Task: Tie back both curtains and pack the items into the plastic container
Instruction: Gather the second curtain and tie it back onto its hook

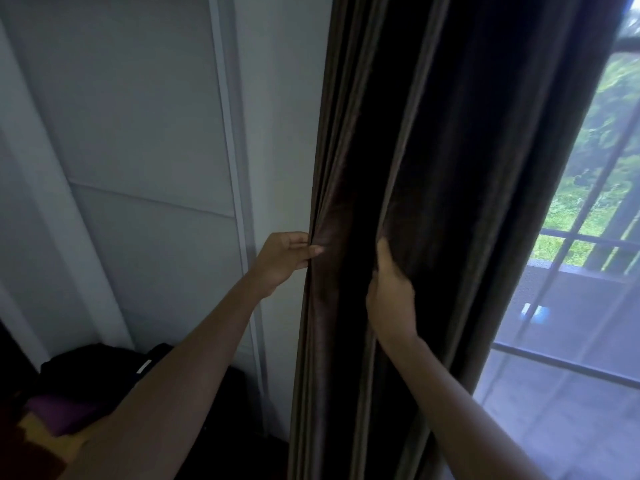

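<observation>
The dark brown curtain (pixel 433 168) is hung vertically from 12 to 6 o'clock, gathered beside the window (pixel 595 209) at 3 o'clock. Its 9 o'clock edge is pinched by the left hand (pixel 284 259); an inner fold is gripped by the right hand (pixel 391 296). No tie-back is seen.

Both hands, left hand (pixel 282 259) and right hand (pixel 391 292), grip the seemingly brown curtain (pixel 433 150).
</observation>
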The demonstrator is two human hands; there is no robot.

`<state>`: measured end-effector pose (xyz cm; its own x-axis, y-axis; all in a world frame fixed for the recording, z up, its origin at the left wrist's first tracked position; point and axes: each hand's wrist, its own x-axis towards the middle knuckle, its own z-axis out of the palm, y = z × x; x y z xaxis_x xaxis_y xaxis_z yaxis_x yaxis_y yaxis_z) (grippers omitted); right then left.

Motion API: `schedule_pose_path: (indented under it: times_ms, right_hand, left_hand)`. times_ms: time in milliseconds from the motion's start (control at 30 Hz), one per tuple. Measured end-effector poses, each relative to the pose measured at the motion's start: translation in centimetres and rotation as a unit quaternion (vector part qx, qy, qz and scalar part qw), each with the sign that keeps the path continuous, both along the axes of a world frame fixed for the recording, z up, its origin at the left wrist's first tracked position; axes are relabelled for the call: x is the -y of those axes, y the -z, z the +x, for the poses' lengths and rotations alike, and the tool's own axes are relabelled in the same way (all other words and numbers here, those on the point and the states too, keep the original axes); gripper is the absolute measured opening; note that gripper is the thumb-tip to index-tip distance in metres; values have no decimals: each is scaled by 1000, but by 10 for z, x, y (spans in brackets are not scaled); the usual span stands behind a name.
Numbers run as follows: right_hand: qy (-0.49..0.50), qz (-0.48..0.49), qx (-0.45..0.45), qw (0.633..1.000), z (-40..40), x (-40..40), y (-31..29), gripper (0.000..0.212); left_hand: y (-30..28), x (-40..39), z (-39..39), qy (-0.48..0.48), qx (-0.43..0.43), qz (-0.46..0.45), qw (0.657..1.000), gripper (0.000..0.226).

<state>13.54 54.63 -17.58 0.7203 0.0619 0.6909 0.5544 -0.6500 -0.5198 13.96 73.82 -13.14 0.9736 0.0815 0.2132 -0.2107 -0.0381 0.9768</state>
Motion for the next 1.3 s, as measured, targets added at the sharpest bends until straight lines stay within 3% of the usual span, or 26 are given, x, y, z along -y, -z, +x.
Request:
schedule_pose_path:
  times_ms: [233, 333, 500, 833, 1033, 1233, 1300]
  right_hand:
    - [-45, 4, -13, 999, -19, -33, 31, 82]
    - [-30, -52, 33, 998, -21, -47, 51, 88]
    - [-5, -82, 44, 996, -25, -58, 57, 80]
    - [-11, -111, 9, 994, -27, -69, 67, 87]
    - [-3, -138, 10, 990, -32, -65, 74, 95]
    - [-3, -234, 44, 971, -32, -55, 98, 81]
    - [-46, -230, 44, 971, -35, -47, 91, 67]
  left_hand:
    - [5, 2, -3, 16, -19, -8, 1000, 20]
    - [7, 8, -7, 23, -32, -27, 999, 21]
    - [8, 12, -12, 12, -27, 27, 999, 21]
    - [6, 6, -21, 23, -30, 47, 998, 26]
    - [7, 15, -25, 12, 49, 151, 987, 19]
    - [12, 16, -15, -43, 66, 178, 981, 13]
    - [13, 15, -12, -39, 58, 169, 983, 14]
